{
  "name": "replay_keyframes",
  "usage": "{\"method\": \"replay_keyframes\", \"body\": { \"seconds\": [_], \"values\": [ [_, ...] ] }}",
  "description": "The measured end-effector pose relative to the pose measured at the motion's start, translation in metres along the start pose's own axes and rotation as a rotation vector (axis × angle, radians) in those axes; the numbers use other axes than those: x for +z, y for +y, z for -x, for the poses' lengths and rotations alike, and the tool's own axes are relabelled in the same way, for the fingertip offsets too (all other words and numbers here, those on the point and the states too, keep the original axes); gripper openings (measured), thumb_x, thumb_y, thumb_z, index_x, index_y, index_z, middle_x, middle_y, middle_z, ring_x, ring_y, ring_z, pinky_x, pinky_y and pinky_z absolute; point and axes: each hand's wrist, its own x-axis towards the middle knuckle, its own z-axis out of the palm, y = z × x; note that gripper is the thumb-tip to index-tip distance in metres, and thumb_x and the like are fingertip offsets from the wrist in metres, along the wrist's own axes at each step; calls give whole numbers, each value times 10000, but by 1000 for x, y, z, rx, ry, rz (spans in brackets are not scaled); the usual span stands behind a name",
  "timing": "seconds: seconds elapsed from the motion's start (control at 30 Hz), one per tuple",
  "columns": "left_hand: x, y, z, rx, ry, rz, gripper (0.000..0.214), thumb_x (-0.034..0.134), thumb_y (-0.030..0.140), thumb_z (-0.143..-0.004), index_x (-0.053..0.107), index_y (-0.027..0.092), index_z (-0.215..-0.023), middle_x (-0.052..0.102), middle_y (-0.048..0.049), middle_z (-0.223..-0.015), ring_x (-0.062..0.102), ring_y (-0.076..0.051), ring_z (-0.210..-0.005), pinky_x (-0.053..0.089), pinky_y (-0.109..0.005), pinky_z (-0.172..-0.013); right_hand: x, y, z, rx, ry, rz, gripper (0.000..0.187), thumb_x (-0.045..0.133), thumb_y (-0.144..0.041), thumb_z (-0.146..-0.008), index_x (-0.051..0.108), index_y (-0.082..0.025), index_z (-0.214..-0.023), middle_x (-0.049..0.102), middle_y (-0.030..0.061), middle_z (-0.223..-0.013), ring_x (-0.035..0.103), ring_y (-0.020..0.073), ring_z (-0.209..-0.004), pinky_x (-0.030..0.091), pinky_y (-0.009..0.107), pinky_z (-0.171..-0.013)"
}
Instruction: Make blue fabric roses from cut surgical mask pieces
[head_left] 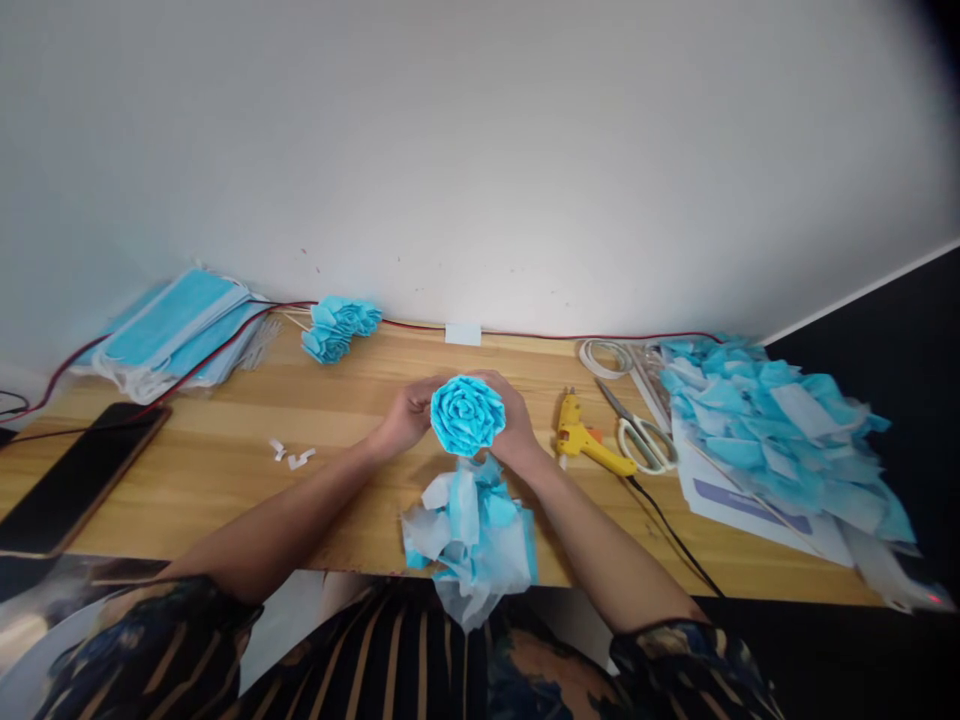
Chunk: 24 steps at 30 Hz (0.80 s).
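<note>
A blue ruffled rose (467,415), which looks made of mask fabric, faces up between my two hands at the middle of the table. My left hand (407,414) is closed at its left edge, with the fingertips partly behind the petals. On the other side, my right hand (516,420) curls around behind the rose, and the bloom covers most of its fingers. Whatever lies under the bloom is hidden. Just below the hands is a loose heap of blue and white fabric pieces (472,530), hanging over the table's front edge.
At right lie a yellow glue gun (589,440) with a black cord, scissors (641,430), a white coil (606,358) and a large pile of fabric pieces (787,430). At left are stacked masks (180,325), a phone (82,480), finished blue roses (337,325) and white scraps (292,455).
</note>
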Motion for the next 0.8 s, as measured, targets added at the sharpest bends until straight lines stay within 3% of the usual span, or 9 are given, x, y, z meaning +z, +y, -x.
{"method": "replay_keyframes", "body": {
  "seconds": [0.27,0.47,0.63,0.8],
  "values": [
    [0,-2,-1,61,4,16,318,808,466,-789,765,161,-712,799,-112,-880,718,-247,-809,586,-365,-823,1,-1,1,44,-7,-13,216,632,-397,-899,764,-273,-1017,793,52,-1055,726,242,-1024,591,424,-948],
    [-3,-11,-1,72,34,39,318,761,476,-841,772,178,-732,789,-78,-842,719,-226,-803,587,-370,-844,-4,6,0,64,-103,-12,412,707,-474,-858,717,-258,-1209,741,90,-1265,691,290,-1174,557,477,-1034],
    [-8,-29,0,52,115,57,280,775,466,-831,790,206,-935,805,-69,-943,743,-231,-876,584,-376,-875,-26,-1,-4,75,-126,-272,635,561,-495,-986,368,-335,-1569,537,57,-1559,509,251,-1447,424,492,-1204],
    [-10,-27,0,49,92,45,271,811,445,-799,791,202,-915,804,-68,-896,738,-237,-874,580,-379,-873,-33,-17,-7,-74,-142,-271,1061,688,-687,-832,70,-390,-1642,388,47,-1658,314,283,-1565,272,557,-1284]
  ]
}}
